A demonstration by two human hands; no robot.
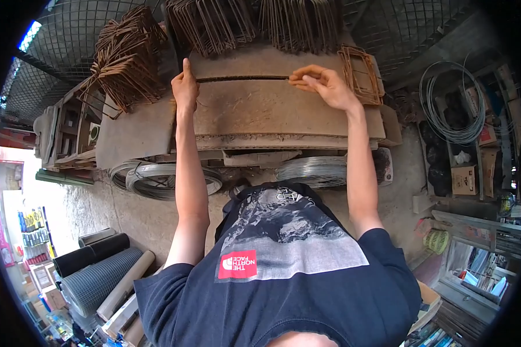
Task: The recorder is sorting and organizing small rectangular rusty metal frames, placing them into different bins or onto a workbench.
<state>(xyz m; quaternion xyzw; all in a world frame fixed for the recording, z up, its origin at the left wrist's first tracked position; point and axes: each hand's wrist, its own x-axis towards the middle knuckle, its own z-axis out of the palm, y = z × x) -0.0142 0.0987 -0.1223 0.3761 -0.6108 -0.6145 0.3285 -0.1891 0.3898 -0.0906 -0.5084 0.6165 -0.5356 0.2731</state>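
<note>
My left hand (186, 89) is raised over the left part of a dusty worktop (252, 108), thumb up and fingers curled. Whether those fingers close on anything is hidden. Just beyond the thumb stands a dark upright strip (179, 43). Over the right part of the worktop is my right hand (323, 84), loosely bent, with no object visible in it. A dark slit (243, 79) crosses the worktop between the hands. Closest to my right hand lie a few rusty rectangular steel stirrups (362, 76).
Bundles of rusty rebar stirrups (128, 78) line the left and far edges. Coils of galvanized wire (152, 178) lie below the worktop, and a wire coil (453, 102) hangs at right. Rolls of wire mesh (100, 277) rest on the floor behind left.
</note>
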